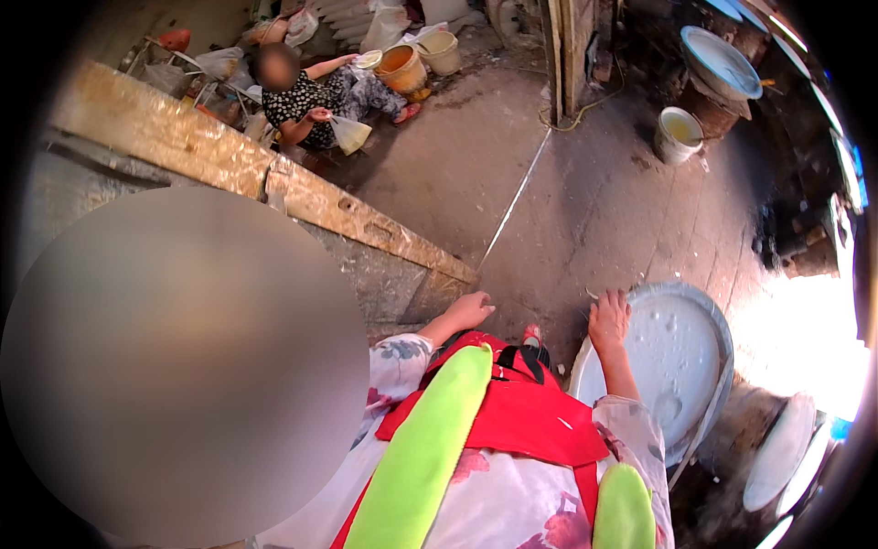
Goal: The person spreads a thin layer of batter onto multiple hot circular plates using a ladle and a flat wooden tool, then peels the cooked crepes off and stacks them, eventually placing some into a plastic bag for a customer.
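My left hand (473,309) hangs in front of my red apron (521,418), its fingers loosely bent and nothing visible in them. To the right, my right hand (609,320) is over the left rim of a large round pan (675,343) holding whitish, bubbly liquid. Its fingers are extended and it holds nothing; whether it touches the rim I cannot tell. A thin stick (701,416) lies across the pan's right edge. Bright green fabric straps (425,446) run down over my patterned top.
A long worn wooden beam (370,230) runs along my left. Beyond it a seated person (302,103) holds a plastic bag (351,134) beside buckets (403,68). A wooden post (562,62) stands ahead. At far right are a basin (721,60) and a white bucket (678,134).
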Available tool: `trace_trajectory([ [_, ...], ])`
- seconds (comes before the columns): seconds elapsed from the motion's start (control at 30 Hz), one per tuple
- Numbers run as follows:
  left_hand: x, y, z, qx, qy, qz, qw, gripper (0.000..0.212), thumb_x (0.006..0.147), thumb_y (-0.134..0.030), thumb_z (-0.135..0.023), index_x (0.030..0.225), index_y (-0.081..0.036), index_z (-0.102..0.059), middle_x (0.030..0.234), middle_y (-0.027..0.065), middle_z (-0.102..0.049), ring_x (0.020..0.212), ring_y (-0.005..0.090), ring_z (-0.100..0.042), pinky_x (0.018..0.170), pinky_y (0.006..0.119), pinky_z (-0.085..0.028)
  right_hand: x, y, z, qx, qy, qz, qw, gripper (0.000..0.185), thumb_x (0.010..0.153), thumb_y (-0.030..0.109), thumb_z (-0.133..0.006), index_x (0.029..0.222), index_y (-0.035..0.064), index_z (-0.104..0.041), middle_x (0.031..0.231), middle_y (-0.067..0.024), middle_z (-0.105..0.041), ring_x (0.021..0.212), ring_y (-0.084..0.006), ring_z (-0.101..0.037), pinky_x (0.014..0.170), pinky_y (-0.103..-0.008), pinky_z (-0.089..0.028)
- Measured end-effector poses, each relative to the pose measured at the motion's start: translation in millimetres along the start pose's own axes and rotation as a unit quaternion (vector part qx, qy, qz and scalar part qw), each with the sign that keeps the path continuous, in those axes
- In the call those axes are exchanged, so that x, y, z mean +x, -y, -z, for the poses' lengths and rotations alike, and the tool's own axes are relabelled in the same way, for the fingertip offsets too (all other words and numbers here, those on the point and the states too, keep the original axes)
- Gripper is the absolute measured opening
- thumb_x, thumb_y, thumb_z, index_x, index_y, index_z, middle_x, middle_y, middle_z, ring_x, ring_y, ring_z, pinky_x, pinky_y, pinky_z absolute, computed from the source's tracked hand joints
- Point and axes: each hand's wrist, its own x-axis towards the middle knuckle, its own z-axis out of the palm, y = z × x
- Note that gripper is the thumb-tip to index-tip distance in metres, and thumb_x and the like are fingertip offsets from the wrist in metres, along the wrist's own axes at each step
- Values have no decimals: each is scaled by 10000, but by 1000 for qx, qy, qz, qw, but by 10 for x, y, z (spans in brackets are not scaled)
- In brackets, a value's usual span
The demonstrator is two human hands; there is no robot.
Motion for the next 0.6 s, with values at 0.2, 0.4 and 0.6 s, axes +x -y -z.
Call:
trace_trajectory([
  [0.2, 1060, 108, 430, 100, 56, -30, 993, 420, 826, -333, -625, 1100, -17, -596, 1055, 223, -633, 993, 355, -614, 837, 429, -482, 725, -248, -175, -72, 102, -8, 992, 303, 898, 280, -499, 1032, 51, -646, 1163, -156, -592, 1190, -341, -474, 1056, -499, -285],
  [0.4, 2121, -90, 1291, 55, -22, 3, 998, 433, 819, -353, -630, 1100, -24, -598, 1055, 208, -638, 999, 358, -608, 842, 435, -479, 985, -619, -601, -108, 226, -82, 965, 358, 909, 355, -476, 1011, 62, -654, 1095, -153, -642, 1123, -315, -557, 1056, -496, -289],
  [0.6, 2932, -31, 1654, -41, -168, -6, 985, 365, 838, -325, -580, 878, 29, -656, 809, 229, -654, 806, 385, -644, 717, 478, -496, 1327, -525, -621, -58, 303, -235, 922, 398, 885, 396, -479, 1015, 59, -646, 1015, -178, -659, 1004, -335, -607, 842, -513, -447],
])
